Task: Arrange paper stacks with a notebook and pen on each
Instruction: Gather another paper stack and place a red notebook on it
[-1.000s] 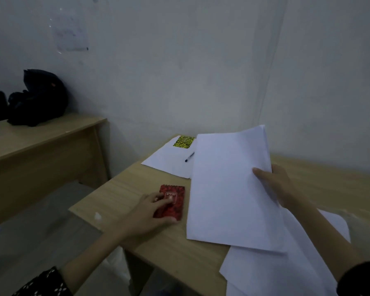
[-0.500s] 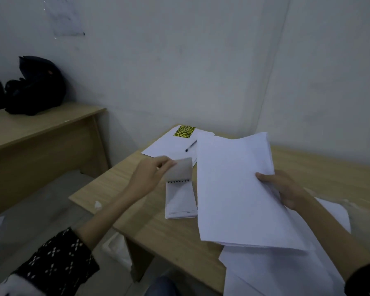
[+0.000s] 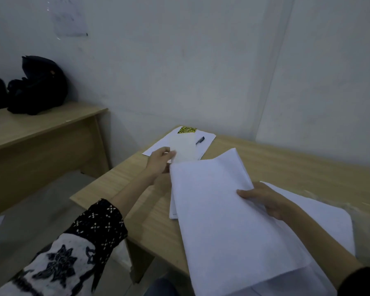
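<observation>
- Right hand (image 3: 265,199) grips a stack of white paper (image 3: 229,221) by its right edge, thumb on top, holding it tilted over the wooden desk (image 3: 297,165).
- Left hand (image 3: 159,161) pinches a flipped-up page (image 3: 184,149) of the small notebook (image 3: 173,208); most of that notebook is hidden under the held stack, only its left edge peeks out.
- Far corner of the desk: another paper stack (image 3: 158,146) with a yellow-patterned notebook (image 3: 187,130) and a pen (image 3: 200,140) on it.
- More loose sheets (image 3: 329,221) lie near right, under the right arm.
- A black bag (image 3: 39,86) sits on the other desk (image 3: 41,124), far left.

white paper stack (image 3: 222,210), yellow-patterned notebook (image 3: 187,130)
</observation>
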